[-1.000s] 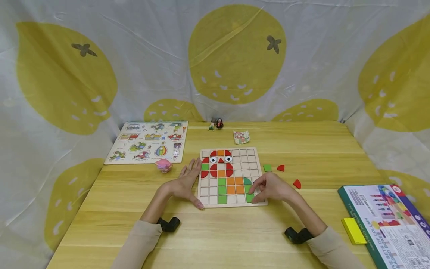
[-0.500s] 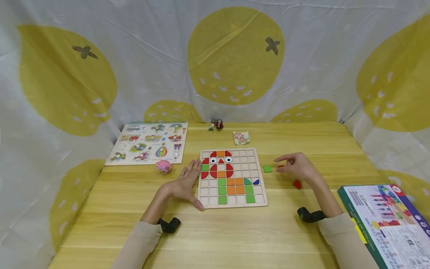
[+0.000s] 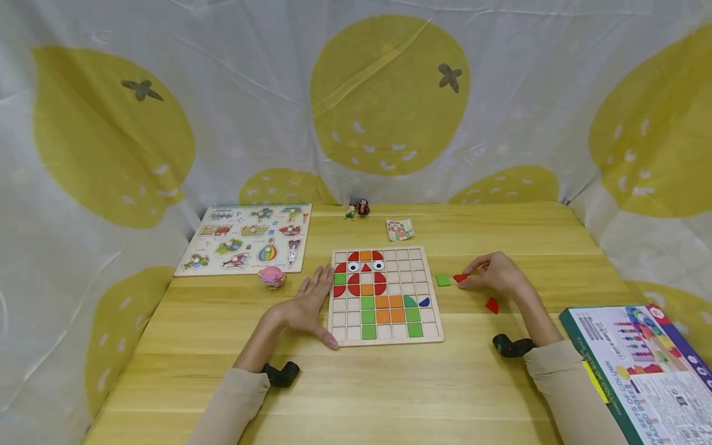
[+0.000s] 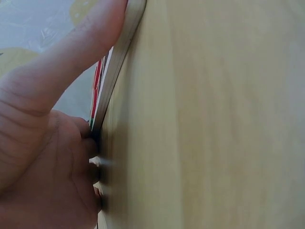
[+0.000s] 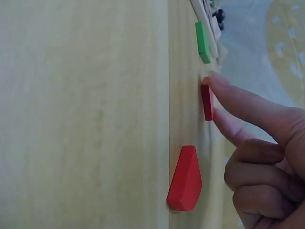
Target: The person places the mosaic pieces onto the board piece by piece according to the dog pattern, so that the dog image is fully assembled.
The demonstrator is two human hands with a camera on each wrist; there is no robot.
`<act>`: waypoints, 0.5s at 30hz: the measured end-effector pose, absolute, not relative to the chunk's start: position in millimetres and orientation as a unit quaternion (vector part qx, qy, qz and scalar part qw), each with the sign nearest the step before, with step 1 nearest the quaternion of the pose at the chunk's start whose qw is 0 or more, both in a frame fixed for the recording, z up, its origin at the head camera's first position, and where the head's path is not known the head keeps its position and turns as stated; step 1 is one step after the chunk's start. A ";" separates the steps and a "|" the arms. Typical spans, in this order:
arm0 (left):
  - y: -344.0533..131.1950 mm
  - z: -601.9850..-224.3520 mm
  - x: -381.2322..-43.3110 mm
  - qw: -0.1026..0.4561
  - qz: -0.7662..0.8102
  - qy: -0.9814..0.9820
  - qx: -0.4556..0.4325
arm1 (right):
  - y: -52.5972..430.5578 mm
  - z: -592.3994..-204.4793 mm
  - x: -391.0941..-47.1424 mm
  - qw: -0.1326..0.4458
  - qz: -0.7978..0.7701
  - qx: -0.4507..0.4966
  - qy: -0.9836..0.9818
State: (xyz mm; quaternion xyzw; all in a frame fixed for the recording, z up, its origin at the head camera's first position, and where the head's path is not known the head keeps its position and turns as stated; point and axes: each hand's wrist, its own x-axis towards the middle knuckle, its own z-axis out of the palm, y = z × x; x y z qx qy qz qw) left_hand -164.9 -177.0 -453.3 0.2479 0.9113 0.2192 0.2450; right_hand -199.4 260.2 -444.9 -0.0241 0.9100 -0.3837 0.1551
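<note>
A wooden grid board (image 3: pixel 416 272) holds red, orange, green and white-eyed pieces, with a small blue half-round piece (image 3: pixel 424 302) lying in a right-hand cell. My left hand (image 3: pixel 303 307) rests spread at the board's left side, thumb at the near left corner; the left wrist view shows the thumb against the board's edge (image 4: pixel 116 64). Right of the board, my right hand (image 3: pixel 495 274) pinches a red quarter-circle piece (image 5: pixel 208 99) between thumb and index finger, the other fingers curled. Beside it lie a green square piece (image 3: pixel 442 280) and a second red quarter-circle piece (image 3: pixel 492 305).
A small pattern card (image 3: pixel 400 230) lies beyond the board, near two little figurines (image 3: pixel 357 209). Far left is a picture puzzle board (image 3: pixel 245 241) with a pink toy (image 3: pixel 272 277) by it. A boxed game (image 3: pixel 639 364) lies on the right, a yellow block (image 3: pixel 595 381) partly behind the sleeve.
My right hand has left the board's lower right, moved to the loose pieces, and taken hold of the upper red quarter-circle, shifting it slightly left. The left hand stays put.
</note>
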 end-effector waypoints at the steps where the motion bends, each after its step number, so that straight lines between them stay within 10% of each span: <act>1: -177.1 -453.8 -165.2 0.244 0.219 0.911 0.248 | 260.1 -445.6 -200.3 0.154 -0.385 -0.028 0.909; 15: -177.4 -453.0 -163.9 0.247 0.220 0.911 0.248 | 226.4 -437.6 -207.7 0.150 -0.418 -0.064 0.894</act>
